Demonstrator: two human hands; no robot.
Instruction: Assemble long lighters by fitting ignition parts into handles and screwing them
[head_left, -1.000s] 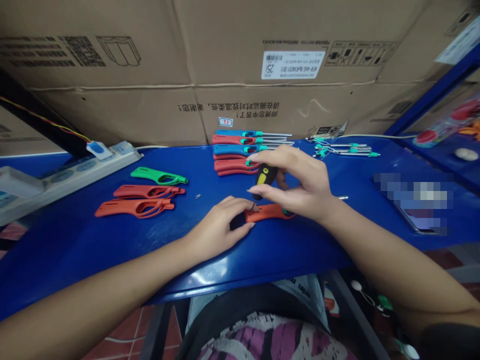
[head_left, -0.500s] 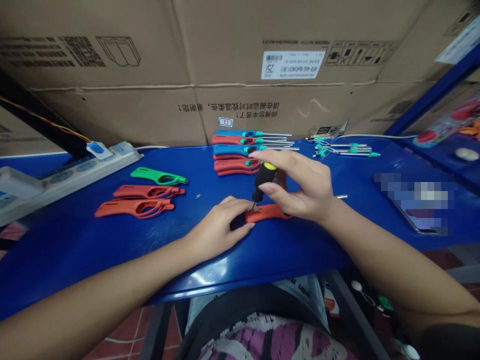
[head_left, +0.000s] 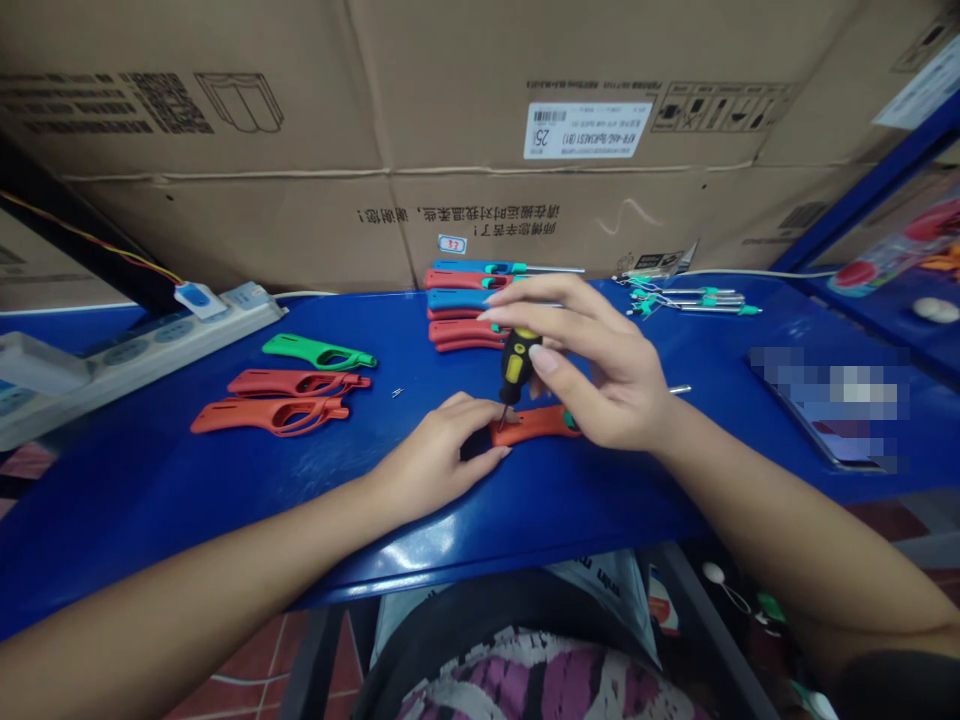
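An orange lighter (head_left: 534,425) lies on the blue table, its handle end between the thumb and fingers of my left hand (head_left: 442,455). A black and yellow screwdriver (head_left: 516,368) stands almost upright, its tip on the lighter's handle end. The fingers of my right hand (head_left: 600,365) are round the screwdriver's handle, over the lighter's trigger end. A metal tube (head_left: 680,389) shows to the right of my right hand. Small metal pieces (head_left: 397,393) lie left of the lighter.
Green (head_left: 319,352), red (head_left: 296,382) and orange casings (head_left: 266,415) lie at the left, near a power strip (head_left: 142,350). Several assembled lighters (head_left: 461,300) lie at the back centre, metal rods (head_left: 709,298) at the back right. A phone (head_left: 825,410) is at the right.
My right hand's fingers have shifted and spread a little on the screwdriver, whose handle has turned and moved slightly left. My left hand and the orange lighter look unmoved.
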